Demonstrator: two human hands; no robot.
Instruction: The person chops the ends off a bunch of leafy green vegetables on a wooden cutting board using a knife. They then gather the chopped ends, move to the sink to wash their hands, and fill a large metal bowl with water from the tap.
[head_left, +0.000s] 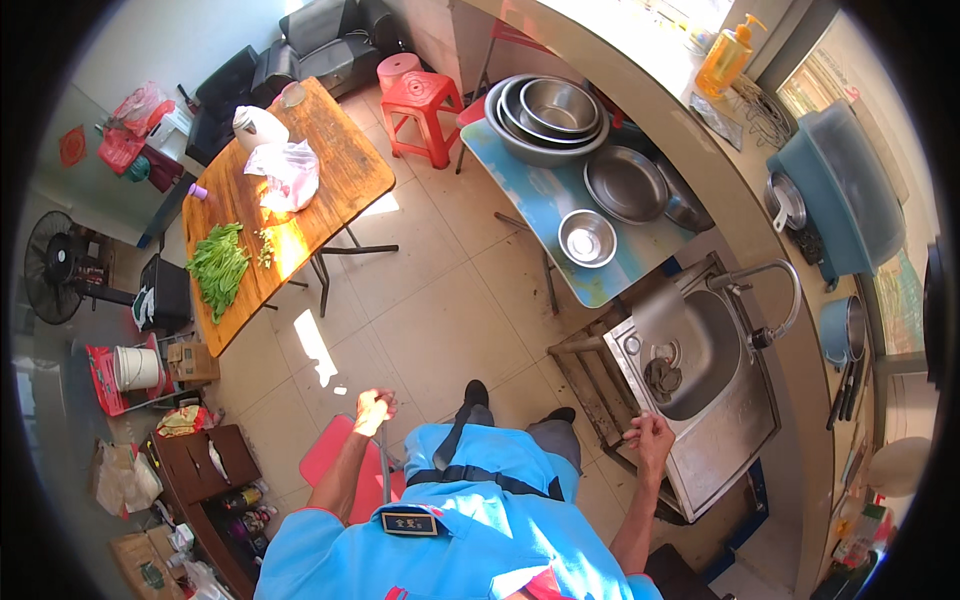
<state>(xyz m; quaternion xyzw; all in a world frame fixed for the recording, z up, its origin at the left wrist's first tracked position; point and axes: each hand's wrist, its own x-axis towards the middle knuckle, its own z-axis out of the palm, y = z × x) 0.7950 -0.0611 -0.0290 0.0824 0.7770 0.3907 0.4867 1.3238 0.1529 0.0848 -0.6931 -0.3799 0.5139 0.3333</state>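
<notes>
My left hand (376, 411) hangs with curled fingers over the floor, close to the metal tube of a red folding chair (337, 457). Whether it touches that tube I cannot tell. At the front edge of a stainless steel sink (694, 420), my right hand (649, 441) is held with loosely bent fingers and nothing visible in it. A dark crumpled cloth (663, 379) lies in the basin under a curved faucet (787, 300).
A wooden folding table (345, 161) bears leafy greens (219, 266) and a plastic bag (285, 176). Metal basins (559, 105) and a small steel bowl (587, 238) stand on a blue table (510, 176). Beyond are a red stool (424, 112), a fan (56, 262) and a brown cabinet (206, 461).
</notes>
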